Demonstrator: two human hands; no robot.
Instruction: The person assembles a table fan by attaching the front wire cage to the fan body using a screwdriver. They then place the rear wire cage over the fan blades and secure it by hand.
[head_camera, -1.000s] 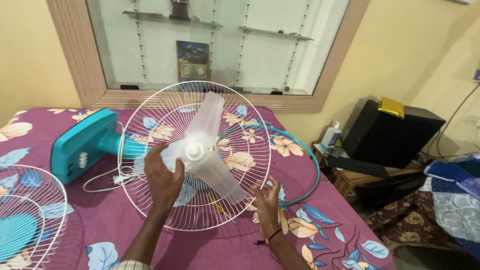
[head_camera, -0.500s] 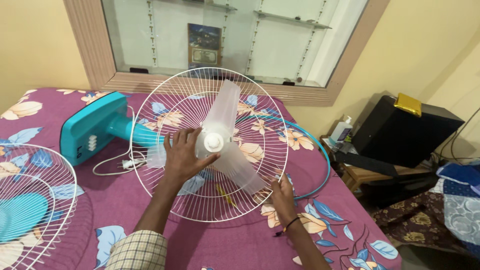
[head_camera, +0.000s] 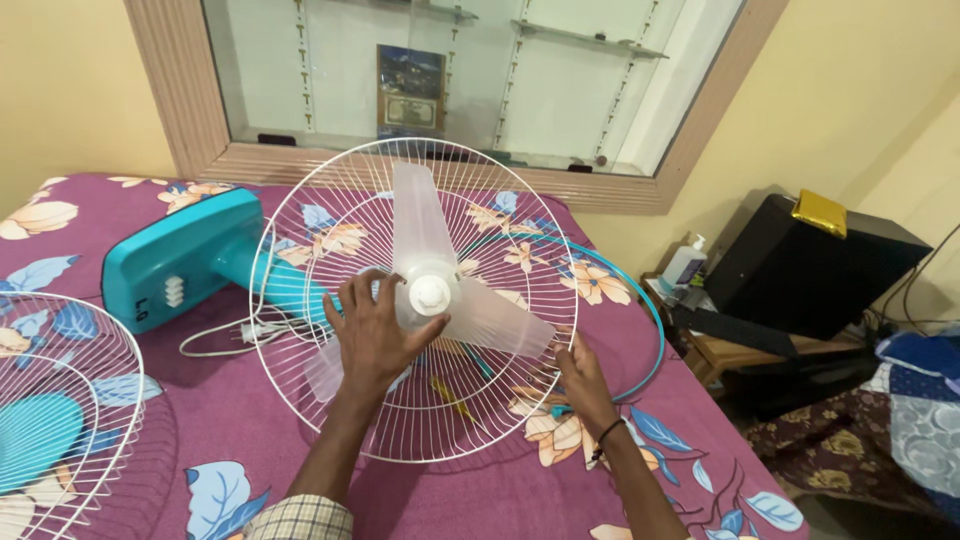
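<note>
Since a moment ago, the blades (head_camera: 425, 290) have turned under my left hand (head_camera: 375, 335), fingers spread on the hub. My right hand (head_camera: 585, 385) grips the white guard (head_camera: 330, 215); another guard (head_camera: 60, 420) lies left, a teal ring (head_camera: 645, 330) behind.

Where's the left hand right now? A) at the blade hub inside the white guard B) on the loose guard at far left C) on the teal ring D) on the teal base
A: the left hand is spread against the clear blade's hub inside the white guard, while the right hand is at that guard's lower right rim.
</note>
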